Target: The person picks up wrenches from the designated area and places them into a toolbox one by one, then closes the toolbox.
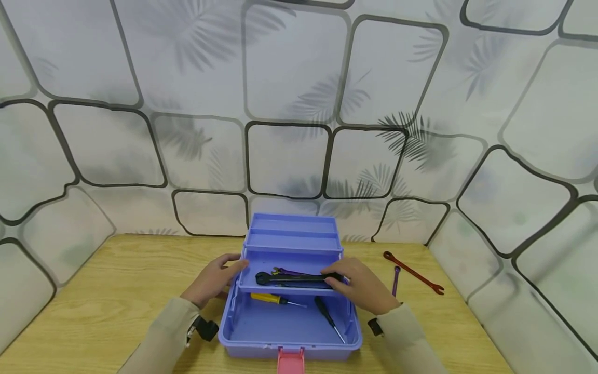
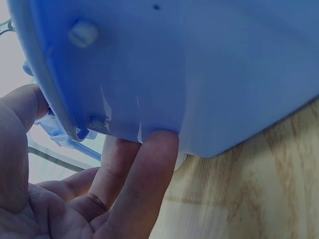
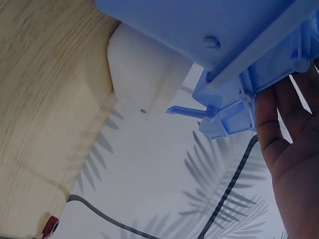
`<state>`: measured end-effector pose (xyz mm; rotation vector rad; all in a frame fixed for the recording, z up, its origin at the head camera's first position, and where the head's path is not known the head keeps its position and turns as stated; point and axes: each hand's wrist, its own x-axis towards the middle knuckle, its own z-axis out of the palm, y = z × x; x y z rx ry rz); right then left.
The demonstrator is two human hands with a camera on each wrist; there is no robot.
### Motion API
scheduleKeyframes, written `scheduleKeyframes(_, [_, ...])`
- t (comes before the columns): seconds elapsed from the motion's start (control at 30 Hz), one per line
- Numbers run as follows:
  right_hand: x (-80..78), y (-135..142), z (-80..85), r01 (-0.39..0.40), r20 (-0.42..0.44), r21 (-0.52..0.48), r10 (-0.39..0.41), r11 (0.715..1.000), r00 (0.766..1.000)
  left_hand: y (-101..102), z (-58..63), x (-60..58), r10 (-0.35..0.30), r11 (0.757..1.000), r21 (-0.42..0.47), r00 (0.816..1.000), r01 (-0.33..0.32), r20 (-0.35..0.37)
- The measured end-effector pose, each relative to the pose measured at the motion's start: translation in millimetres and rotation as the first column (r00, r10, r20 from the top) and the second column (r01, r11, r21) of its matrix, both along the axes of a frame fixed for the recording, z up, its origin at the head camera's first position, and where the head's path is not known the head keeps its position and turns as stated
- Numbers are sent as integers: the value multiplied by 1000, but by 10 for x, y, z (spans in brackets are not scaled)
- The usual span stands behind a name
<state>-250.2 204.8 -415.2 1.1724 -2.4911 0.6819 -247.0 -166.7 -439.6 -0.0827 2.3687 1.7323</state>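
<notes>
A blue toolbox (image 1: 280, 331) stands unlatched on the table, its tray (image 1: 261, 258) raised at the back. My left hand (image 1: 215, 280) holds the box's left side, thumb at the tray's edge; in the left wrist view its fingers (image 2: 154, 169) press the outer wall. At the tray's right end my right hand (image 1: 363, 286) pinches one end of a black wrench (image 1: 291, 279), which lies along the tray. Beside it are a purple wrench (image 1: 290, 272) and a dark blue tool, partly covered. Below, the box holds a yellow screwdriver (image 1: 267, 298) and a black screwdriver (image 1: 323, 308).
To the right on the wooden table (image 1: 140, 291) lie a red wrench (image 1: 413, 271) and a small purple wrench (image 1: 396, 280), the latter partly behind my right hand. A pink latch (image 1: 290, 362) hangs at the box's front. Patterned walls (image 1: 289, 161) enclose the table's back and sides.
</notes>
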Motion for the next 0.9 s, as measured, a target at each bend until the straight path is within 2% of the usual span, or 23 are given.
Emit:
scheduleKeyframes(0.17, [-26,-12,-30,-9,22,-14,9,1000,1000,-7,-3,0,-4,1000,-1,1000,4,0])
scheduleKeyframes(0.4, [-44,72,-21,31,-93,-90,-39,995,995,-5,-1,1,-6,1000,-1,1000,6,0])
scheduleKeyframes(0.5, [-55,127,2,35,-115,-103,-47,994,992,-3,5,-1,-6,1000,-1,1000,6,0])
scheduleKeyframes(0.57, [-69,176,18,58,-114,-114,-71,992,991,-4,10,-3,-6,1000,2,1000,6,-1])
scheduleKeyframes(0.63, [-87,248,33,129,-100,-137,-144,982,985,-3,14,-5,-6,1000,8,1000,6,0])
scheduleKeyframes(0.73, [-118,398,51,296,-37,-164,-305,941,952,-1,17,-6,-5,1000,12,1000,5,2])
scheduleKeyframes(0.83, [-130,567,54,465,60,-141,-462,874,885,0,18,-3,-5,1000,9,1000,5,4])
scheduleKeyframes(0.9, [-129,676,52,546,104,-86,-538,833,837,2,19,-2,-5,1000,7,1000,5,3])
